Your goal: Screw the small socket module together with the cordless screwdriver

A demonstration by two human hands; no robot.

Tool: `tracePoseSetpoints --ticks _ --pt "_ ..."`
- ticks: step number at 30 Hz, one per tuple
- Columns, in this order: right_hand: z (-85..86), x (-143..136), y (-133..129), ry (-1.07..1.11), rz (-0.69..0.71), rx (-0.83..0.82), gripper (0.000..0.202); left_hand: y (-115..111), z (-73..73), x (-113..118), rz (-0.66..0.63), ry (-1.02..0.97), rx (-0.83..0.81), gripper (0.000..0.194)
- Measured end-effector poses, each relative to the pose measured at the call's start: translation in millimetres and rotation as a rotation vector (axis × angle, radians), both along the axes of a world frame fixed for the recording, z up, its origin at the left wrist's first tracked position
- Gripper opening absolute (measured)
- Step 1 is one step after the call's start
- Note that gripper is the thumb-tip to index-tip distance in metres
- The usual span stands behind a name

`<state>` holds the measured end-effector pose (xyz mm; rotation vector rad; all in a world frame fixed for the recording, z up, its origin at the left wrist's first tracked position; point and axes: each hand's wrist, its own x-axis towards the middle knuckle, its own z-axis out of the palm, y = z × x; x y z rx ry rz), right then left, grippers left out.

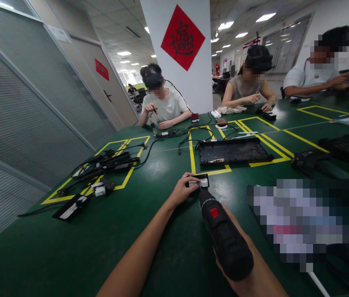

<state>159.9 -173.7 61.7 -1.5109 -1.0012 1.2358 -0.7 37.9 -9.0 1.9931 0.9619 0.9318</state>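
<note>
My left hand (184,189) pinches a small black case with a pale label (204,182) and steadies it against the table. My right hand (231,218) is wrapped round a black cordless drill (225,239) with a red switch on top. The drill's front end points away from me and meets the case beside my left fingertips. Its bit and the exact contact point are too small to make out. Most of my right fingers are hidden behind the drill body.
Black adapters and cables (112,163) lie heaped at left, near a flat black labelled piece (71,207). A shallow black tray (234,152) stands ahead within yellow tape. A blurred-out device (300,222) lies at right. Several people in headsets sit across the green table (162,165).
</note>
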Motion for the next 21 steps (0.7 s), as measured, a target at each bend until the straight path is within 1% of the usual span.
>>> tracePoseSetpoints --ticks 3,6,10,15,18,21 --pt "-3.8 1 -1 -0.004 0.028 0.036 0.06 0 0.1 0 -0.006 0.0 -0.007 0.021" --pt "-9.5 2 1 0.039 0.035 0.058 0.06 1 -0.1 0 -0.016 0.007 -0.001 0.021" --pt "-14.4 4 6 0.106 0.095 0.029 0.066 1 -0.5 0 -0.016 -0.004 -0.002 0.021" --pt "-17.2 6 4 0.038 0.094 0.061 0.065 0 0.2 0 -0.013 0.001 -0.001 0.02" --pt "-22.2 4 4 0.072 0.076 0.075 0.066 0 -0.2 0 -0.017 0.001 0.002 0.02" --pt "-24.0 2 4 0.065 0.04 0.074 0.062 1 -1.3 0 -0.018 -0.002 0.003 0.02"
